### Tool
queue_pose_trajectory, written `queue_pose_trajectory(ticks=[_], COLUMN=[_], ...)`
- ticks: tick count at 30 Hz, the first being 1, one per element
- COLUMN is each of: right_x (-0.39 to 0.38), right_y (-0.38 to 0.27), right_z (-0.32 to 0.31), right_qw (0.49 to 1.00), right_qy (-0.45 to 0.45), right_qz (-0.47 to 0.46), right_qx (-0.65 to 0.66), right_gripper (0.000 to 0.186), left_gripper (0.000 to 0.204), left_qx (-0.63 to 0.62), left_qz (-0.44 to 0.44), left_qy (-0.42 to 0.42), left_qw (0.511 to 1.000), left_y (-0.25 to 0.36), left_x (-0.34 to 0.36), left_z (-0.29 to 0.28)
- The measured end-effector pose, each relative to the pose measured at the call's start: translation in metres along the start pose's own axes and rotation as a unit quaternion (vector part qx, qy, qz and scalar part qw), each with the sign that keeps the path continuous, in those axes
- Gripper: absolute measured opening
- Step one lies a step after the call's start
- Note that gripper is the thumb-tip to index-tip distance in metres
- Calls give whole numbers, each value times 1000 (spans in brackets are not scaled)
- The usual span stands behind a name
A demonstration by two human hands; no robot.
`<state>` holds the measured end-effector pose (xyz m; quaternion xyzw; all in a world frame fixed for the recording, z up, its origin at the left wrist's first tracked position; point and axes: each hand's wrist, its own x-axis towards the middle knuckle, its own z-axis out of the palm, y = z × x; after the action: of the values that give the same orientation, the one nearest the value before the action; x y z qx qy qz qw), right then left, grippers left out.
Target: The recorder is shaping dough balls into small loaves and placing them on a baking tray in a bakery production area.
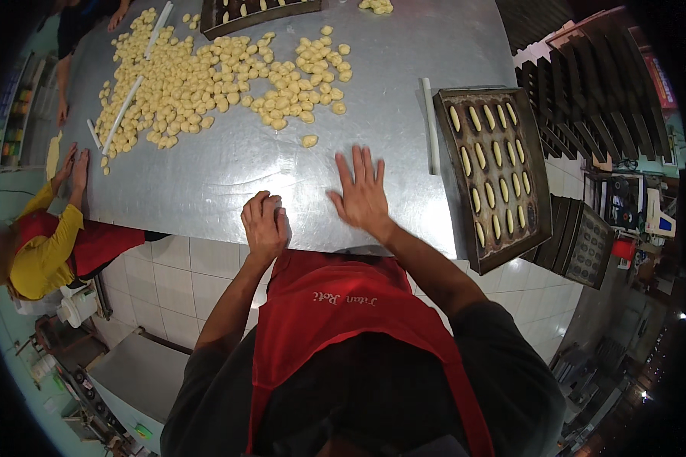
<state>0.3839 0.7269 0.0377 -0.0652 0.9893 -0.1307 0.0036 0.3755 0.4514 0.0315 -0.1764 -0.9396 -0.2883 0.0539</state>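
My right hand [363, 190] lies palm down on the metal table [206, 179], fingers stretched and spread. Closer to the front edge, my left hand [264, 226] rests with bent fingers; whatever may be under them is hidden. A single pale dough ball [309, 141] sits beyond my hands, apart from the large heap of dough balls [198, 84] at the far left and middle. To the right stands a dark baking tray [456, 199] holding rows of long, thin dough pieces [498, 154].
White rods [431, 126] lie beside the tray and among the dough. Another dark tray [263, 21] is at the far edge. On the left, a person in yellow sleeves [49, 247] has hands on the table; another person's arms [63, 84] reach in beyond. Dark trays [579, 99] stand at right.
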Motion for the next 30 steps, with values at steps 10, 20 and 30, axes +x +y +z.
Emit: queue_pose_trajectory(ticks=[10, 20, 30], right_x=[-49, -130, -279], right_y=[24, 116, 385], right_z=[-28, -64, -173], right_qw=[975, 925, 788], right_qy=[73, 190, 452], right_qz=[-28, 229, 409], right_qx=[208, 236, 92], right_gripper=[77, 26, 48], left_gripper=[35, 34, 36], left_qx=[18, 58, 162], left_qz=[0, 22, -81], left_qy=[-16, 24, 148], left_qw=[1000, 998, 972], left_y=[-5, 1, 41], left_x=[-1, 1, -12], left_z=[5, 19, 75])
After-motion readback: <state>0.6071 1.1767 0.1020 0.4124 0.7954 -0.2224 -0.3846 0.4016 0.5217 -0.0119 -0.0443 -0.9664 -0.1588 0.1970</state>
